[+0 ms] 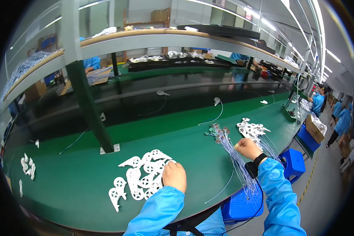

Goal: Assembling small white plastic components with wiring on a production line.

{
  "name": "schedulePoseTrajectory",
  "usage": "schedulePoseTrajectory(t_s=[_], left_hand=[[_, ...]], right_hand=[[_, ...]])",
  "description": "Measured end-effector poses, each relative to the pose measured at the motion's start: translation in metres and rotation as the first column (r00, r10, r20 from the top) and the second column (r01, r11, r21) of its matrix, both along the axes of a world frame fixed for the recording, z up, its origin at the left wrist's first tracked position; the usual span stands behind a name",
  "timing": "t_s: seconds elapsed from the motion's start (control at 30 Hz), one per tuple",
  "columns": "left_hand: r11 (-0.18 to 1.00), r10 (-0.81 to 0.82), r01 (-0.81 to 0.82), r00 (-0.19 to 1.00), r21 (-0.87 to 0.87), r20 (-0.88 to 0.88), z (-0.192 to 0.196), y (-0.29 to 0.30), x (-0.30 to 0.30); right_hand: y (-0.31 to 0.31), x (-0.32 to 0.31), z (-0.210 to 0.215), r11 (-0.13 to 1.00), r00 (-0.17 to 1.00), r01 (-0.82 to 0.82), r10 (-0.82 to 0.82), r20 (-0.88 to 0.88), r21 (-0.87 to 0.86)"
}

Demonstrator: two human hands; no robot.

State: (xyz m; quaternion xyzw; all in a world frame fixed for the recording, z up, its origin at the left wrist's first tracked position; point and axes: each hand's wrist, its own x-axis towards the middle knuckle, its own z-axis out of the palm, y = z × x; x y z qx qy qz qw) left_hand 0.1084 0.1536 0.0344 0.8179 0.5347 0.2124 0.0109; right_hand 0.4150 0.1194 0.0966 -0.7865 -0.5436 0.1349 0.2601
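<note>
My left hand [175, 177] is at the right side of a loose heap of white plastic parts [133, 177], each with a round spoked end and a pointed tail. Its fingers are curled over a white plastic part at the heap's edge, which they mostly hide. My right hand [248, 149] is closed in a pinch beside a bundle of thin grey-blue cables [235, 161]. What sits between its fingertips is too small to make out. Small green and reddish round pieces [220, 131] tip the cables' far ends. White parts with cables attached [251, 129] lie just beyond this hand.
Green posts [88, 106] carry a shelf over the bench [74, 177]. Behind runs a dark conveyor belt [145, 94] with scattered cabled parts. More white parts [28, 166] lie far left. Blue stools [293, 163] stand below the right edge; co-workers [318, 100] are beyond.
</note>
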Motion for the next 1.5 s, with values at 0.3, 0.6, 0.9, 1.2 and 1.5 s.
schedulePoseTrajectory(t_s=[0.3,0.6,0.9,1.2,1.5], left_hand=[[0.953,-0.295,0.297,0.954,-0.050,0.041,0.011,-0.034,-0.010],[0.941,-0.313,0.338,0.882,-0.008,0.353,-0.014,-0.064,-0.029],[0.921,-0.321,0.390,0.772,-0.010,0.549,-0.026,-0.060,-0.033],[0.901,-0.100,0.405,0.545,-0.157,0.833,-0.024,-0.065,-0.039],[0.514,0.509,0.718,0.185,-0.469,0.841,-0.011,-0.063,-0.055]], right_hand=[[0.053,0.035,-0.042,0.982,0.986,0.148,-0.138,0.093,-0.121],[0.061,0.046,-0.047,0.960,0.969,0.170,-0.204,-0.141,-0.224],[0.065,0.055,-0.053,0.916,0.903,0.142,-0.276,-0.330,-0.376],[0.021,0.049,0.025,0.948,0.748,0.317,-0.270,-0.606,-0.031],[-0.047,-0.068,0.171,0.725,0.769,0.001,0.439,-0.464,0.689]])
